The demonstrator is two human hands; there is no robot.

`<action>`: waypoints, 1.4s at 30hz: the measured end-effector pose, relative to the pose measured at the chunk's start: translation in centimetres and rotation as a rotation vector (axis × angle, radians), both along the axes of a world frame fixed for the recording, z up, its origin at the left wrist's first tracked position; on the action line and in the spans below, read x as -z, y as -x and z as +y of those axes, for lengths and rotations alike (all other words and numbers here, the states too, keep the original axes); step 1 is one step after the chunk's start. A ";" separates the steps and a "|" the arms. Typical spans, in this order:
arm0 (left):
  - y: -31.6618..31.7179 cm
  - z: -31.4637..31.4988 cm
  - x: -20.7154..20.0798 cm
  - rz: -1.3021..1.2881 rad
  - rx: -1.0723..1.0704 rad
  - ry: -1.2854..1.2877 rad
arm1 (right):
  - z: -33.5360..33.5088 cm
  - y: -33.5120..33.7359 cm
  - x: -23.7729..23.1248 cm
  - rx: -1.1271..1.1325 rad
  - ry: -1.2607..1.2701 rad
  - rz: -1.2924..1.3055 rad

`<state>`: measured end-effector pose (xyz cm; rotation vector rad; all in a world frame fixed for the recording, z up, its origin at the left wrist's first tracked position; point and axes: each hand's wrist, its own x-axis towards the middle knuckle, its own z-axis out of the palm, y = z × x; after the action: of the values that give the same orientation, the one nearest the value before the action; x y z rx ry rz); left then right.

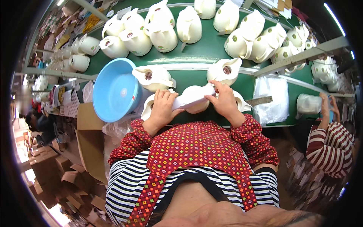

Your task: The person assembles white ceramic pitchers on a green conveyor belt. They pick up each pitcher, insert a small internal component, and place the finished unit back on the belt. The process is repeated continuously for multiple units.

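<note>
A white strip (191, 99) is held by left fingers (165, 97) and right fingers (221, 88); it should be kept steady over the cream jug (198, 108) between them.

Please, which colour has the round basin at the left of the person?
The basin is light blue; it shows best in the head view.

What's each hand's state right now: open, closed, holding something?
Left hand: closed, holding the left end of a pale strip.
Right hand: closed, holding the strip's other end.
</note>
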<state>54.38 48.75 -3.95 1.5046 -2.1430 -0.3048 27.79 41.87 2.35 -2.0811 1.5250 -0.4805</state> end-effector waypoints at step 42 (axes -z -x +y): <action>-8.8 0.8 -8.0 0.859 0.319 -0.729 | 6.8 -5.7 -11.7 -0.451 0.687 -0.182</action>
<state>63.15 49.51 4.03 1.0057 -1.5742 -1.6448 33.53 48.69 14.09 -2.6913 0.7935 -1.0879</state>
